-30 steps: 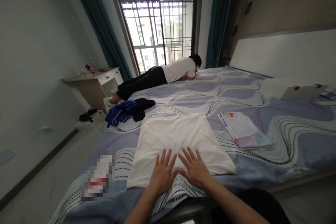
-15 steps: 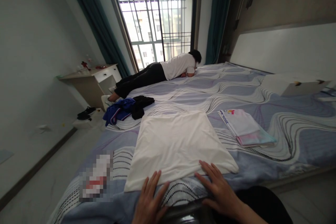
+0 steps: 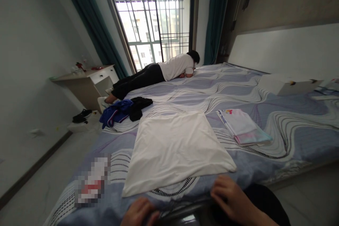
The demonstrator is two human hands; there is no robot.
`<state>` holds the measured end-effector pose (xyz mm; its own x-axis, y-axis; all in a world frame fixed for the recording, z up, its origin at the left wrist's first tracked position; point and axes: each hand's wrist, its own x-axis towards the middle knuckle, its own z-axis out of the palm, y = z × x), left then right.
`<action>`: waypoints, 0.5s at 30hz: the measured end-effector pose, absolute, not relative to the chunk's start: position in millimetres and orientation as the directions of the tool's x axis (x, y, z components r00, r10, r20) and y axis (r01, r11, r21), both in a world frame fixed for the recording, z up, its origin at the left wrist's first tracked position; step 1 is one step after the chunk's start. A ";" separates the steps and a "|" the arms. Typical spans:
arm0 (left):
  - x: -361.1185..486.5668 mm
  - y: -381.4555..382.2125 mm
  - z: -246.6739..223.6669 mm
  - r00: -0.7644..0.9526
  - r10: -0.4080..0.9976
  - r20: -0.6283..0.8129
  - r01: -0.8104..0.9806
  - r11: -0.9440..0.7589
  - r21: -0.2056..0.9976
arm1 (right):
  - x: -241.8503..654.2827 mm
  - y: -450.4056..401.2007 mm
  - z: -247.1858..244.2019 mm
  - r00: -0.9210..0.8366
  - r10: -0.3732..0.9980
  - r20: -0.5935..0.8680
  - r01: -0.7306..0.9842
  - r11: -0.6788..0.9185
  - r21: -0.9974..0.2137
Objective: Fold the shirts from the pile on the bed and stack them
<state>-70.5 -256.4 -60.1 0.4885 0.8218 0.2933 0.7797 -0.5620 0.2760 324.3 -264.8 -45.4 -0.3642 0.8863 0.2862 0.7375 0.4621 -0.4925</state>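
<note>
A white piece of cloth, perhaps a folded garment (image 3: 177, 148), lies spread flat on the bed in front of me, slightly creased. Below its near left edge is my left hand (image 3: 139, 212), fingers curled and partly cut off by the frame. My right hand (image 3: 231, 196) is closed too, just below the cloth's near right corner. Both hands sit apart from the cloth, at the bed's front edge. Whatever the curled fingers hold, if anything, is hidden. A dark glossy object (image 3: 189, 217) shows between the hands.
Folded white, pink and light-blue fabric (image 3: 247, 127) lies to the right. Blue and black clothes (image 3: 116, 113) are heaped at far left, and a pixelated item (image 3: 92, 182) lies near left. A person (image 3: 176, 67) lies across the far bed. A white box (image 3: 288, 84) stands at right.
Both hands have drawn back off the cloth toward me, and their spread fingers have curled closed. The cloth stays on the bed. The view has shifted slightly.
</note>
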 end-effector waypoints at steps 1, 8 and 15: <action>-73.5 -249.2 -52.9 0.339 0.898 0.280 0.863 -0.416 0.288 | 329.0 -252.9 -45.7 -0.200 0.926 0.321 0.797 0.344 -0.496; -72.2 -209.5 -44.1 -0.320 0.945 0.066 0.913 0.289 0.288 | 371.5 -179.0 -74.5 0.463 0.885 -0.042 0.734 -0.410 -0.542; -98.7 -204.1 -24.1 -0.381 0.917 -0.119 0.774 0.387 0.501 | 406.7 -186.3 -76.7 0.396 0.912 -0.104 0.411 -0.277 -0.869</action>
